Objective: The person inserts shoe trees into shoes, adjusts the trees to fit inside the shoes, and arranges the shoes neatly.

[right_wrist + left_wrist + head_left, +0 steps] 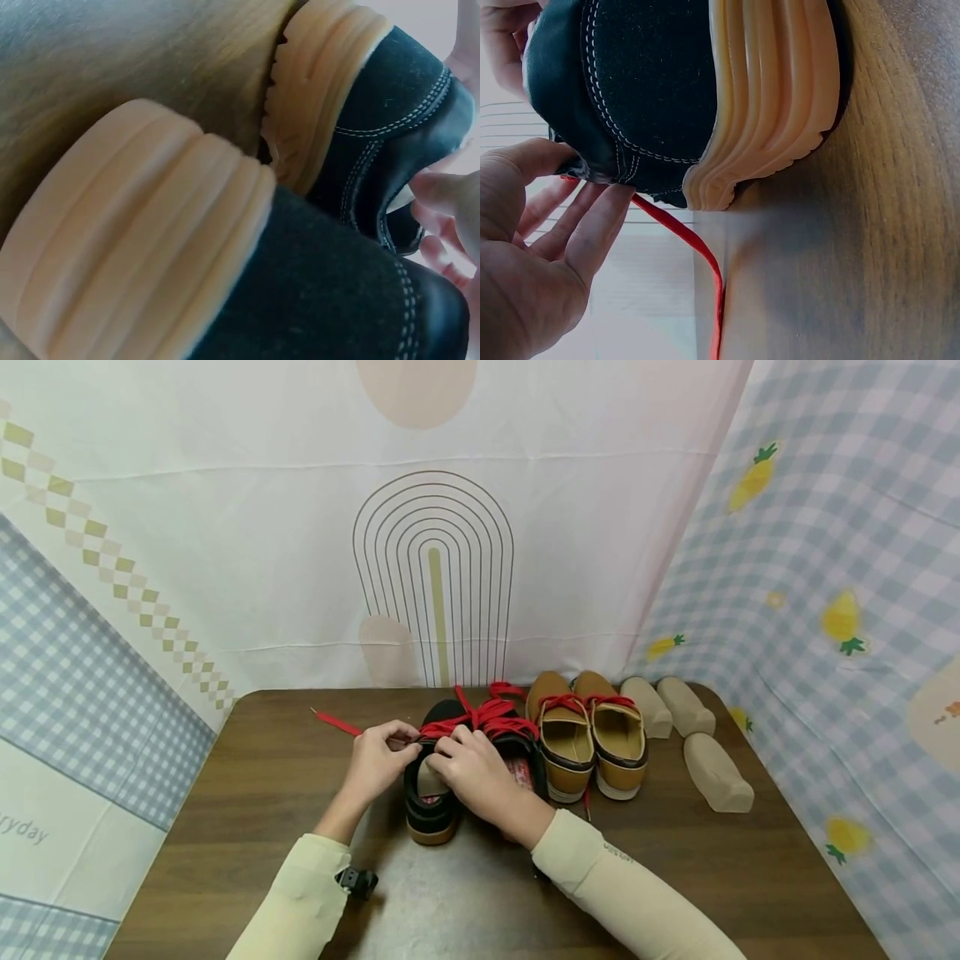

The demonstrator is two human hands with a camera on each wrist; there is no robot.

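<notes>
A pair of black shoes with tan soles stands on the table, toes pointing away from me. My left hand (377, 766) pinches the collar edge of the left black shoe (431, 814) near its lacing, as the left wrist view shows. On the inner side of that shoe's opening, my right hand (480, 777) grips the collar edge with bent fingers. A beige foot-shaped form (431, 783) sits inside the shoe. Red laces (491, 714) lie loosely over both fronts, and one lace end (705, 251) trails outward on the left. My right forearm partly covers the right black shoe (537, 772).
Right of the black pair stand tan shoes (562, 777) with red laces. Several beige foot-shaped forms (716, 772) lie farther right on the wooden table (285, 793). Patterned cloth (300, 543) hangs behind and along the sides.
</notes>
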